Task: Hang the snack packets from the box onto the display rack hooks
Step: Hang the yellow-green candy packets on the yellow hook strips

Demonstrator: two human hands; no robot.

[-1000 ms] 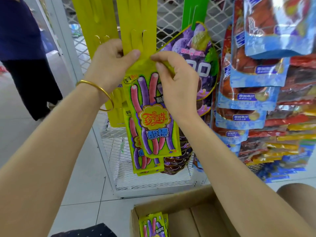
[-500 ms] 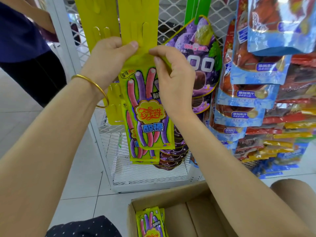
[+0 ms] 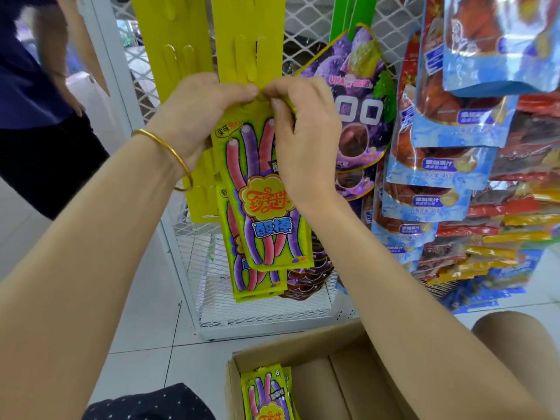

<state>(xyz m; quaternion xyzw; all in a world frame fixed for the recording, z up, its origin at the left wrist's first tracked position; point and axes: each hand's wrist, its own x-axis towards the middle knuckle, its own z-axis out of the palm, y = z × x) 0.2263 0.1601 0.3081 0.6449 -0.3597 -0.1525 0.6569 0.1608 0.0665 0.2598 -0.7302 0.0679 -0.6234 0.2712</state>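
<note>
- At the rack front, the left hand [image 3: 200, 116] and right hand [image 3: 303, 137] met at the top edge of a yellow-green packet [image 3: 266, 207]. Both pinched it, thumbs nearly touching.
- The packet's top lay against the yellow hanging strip [image 3: 242, 40], just below a pair of free hooks. Its body hung down between the wrists.
- Fingers hid the hole, so it could not be told whether a hook had caught.
- Lower on the same strip were several hung packets [image 3: 257, 283] of the same kind, overlapping.
- A second strip [image 3: 169, 40] to the left showed no packets where visible.
- On the floor below, the box [image 3: 348, 374] held a stack [image 3: 266, 395] of the same packets at its left end.
- Judged part-way: some were up, one was mid-hanging, and the stack was left to do.
- Purple pouches [image 3: 357, 101] and blue pouches [image 3: 454, 116] hung to the right. Another person [image 3: 39, 116] stood at far left.
</note>
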